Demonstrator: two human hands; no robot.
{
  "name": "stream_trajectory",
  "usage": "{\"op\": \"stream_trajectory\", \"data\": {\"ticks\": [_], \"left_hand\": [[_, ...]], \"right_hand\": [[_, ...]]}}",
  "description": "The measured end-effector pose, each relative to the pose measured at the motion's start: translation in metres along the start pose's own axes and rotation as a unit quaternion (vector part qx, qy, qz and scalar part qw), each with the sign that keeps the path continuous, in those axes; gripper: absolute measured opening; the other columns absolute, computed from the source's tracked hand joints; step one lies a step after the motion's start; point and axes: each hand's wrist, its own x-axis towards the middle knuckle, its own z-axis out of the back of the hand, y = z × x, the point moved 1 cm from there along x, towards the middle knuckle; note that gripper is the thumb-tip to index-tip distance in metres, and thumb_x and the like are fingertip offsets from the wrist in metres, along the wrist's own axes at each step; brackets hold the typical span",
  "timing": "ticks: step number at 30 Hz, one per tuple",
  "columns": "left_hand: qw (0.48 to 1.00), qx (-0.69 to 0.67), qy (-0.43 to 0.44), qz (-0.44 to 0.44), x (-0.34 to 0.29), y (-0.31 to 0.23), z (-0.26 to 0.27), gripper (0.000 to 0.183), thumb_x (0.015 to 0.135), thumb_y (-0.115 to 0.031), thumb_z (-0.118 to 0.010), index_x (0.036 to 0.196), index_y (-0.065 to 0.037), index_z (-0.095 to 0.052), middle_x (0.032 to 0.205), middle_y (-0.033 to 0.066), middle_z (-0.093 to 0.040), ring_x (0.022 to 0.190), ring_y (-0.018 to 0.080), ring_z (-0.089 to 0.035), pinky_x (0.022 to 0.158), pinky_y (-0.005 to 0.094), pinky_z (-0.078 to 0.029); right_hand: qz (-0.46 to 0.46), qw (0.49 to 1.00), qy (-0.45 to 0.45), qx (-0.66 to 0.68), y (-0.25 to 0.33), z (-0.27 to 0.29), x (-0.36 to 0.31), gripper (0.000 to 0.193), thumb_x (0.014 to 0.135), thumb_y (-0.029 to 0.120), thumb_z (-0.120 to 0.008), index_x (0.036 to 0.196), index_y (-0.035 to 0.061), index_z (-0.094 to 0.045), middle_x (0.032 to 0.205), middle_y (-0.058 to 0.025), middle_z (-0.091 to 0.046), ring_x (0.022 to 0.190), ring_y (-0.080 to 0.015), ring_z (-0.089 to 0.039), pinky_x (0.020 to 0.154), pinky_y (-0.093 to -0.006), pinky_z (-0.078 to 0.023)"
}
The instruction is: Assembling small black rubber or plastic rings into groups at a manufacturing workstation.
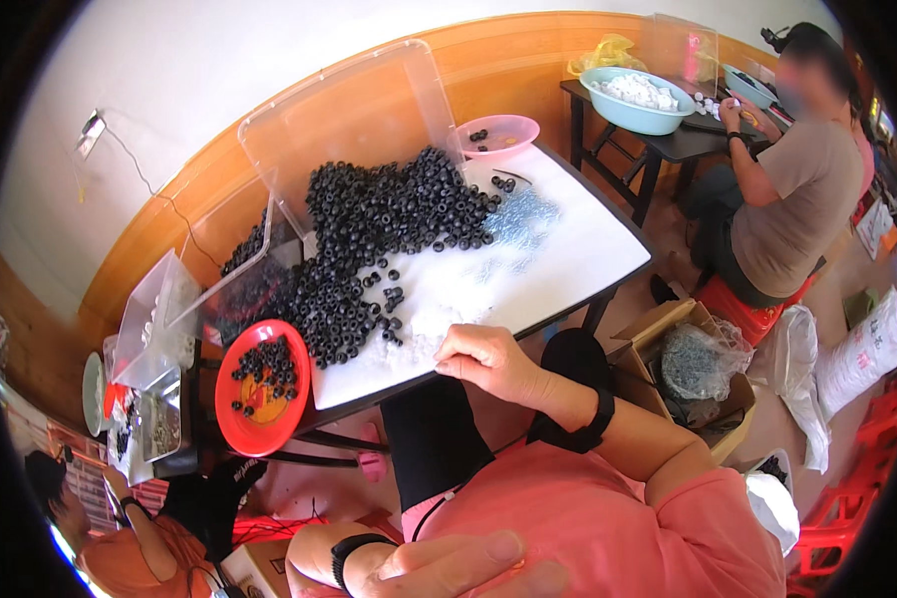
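Observation:
My right hand (488,361) hovers at the front edge of the white-topped table (578,254), its fingers curled together. Whatever they hold, if anything, is hidden. Beside its fingertips lies a scatter of tiny white pieces (424,337). Down at the lower edge of the view, in front of my pink shirt, is my left hand (448,566); its fingers are stretched out and partly cut off by the frame. A large heap of small black ring-shaped pieces (374,204) covers the table's left and back. To its right spreads a pile of thin, bluish metal pins (518,221).
A red bowl (231,419) with black pieces sits at the table's left corner, a pink bowl (518,130) at the back. A clear bin (349,120) stands tilted behind the heap. An open carton (713,424) is on the floor at right. Co-workers sit at right and lower left.

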Motion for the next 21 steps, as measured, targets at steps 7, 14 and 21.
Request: {"op": "stream_trajectory", "data": {"ticks": [7, 14, 21], "left_hand": [[0.887, 0.161, 0.369, 0.225, 0.015, 0.105, -0.045, 0.034, 0.073, -0.013, -0.064, 0.104, -0.001, -0.067, 0.100, 0.0168, -0.066, 0.088, 0.0351, -0.064, 0.074, 0.0396, -0.050], [0.944, 0.225, 0.111, 0.215, -0.016, 0.229, -0.065, 0.059, 0.082, -0.020, -0.074, 0.135, -0.003, -0.054, 0.138, 0.0209, -0.052, 0.130, 0.0404, -0.045, 0.105, 0.0475, -0.038], [0.921, 0.284, 0.186, 0.191, -0.007, 0.258, -0.108, 0.073, 0.091, -0.057, -0.057, 0.145, -0.009, -0.045, 0.150, 0.0223, -0.039, 0.137, 0.0419, -0.037, 0.106, 0.0511, -0.033]], "right_hand": [[-0.086, 0.987, -0.054, 0.124, -0.002, 0.012, -0.011, 0.008, 0.084, 0.003, -0.071, 0.085, 0.0023, -0.063, 0.073, -0.0063, -0.063, 0.066, -0.0144, -0.060, 0.061, -0.0303, -0.046], [-0.018, 0.888, -0.122, -0.442, -0.004, 0.086, 0.019, 0.017, 0.081, 0.014, -0.069, 0.097, 0.0091, -0.065, 0.099, -0.0091, -0.064, 0.089, -0.0315, -0.058, 0.075, -0.0441, -0.043], [-0.086, 0.793, -0.067, -0.600, -0.052, 0.107, 0.050, 0.039, 0.089, 0.028, -0.064, 0.123, 0.0088, -0.064, 0.120, -0.0097, -0.062, 0.114, -0.0335, -0.053, 0.085, -0.0473, -0.041]]}}
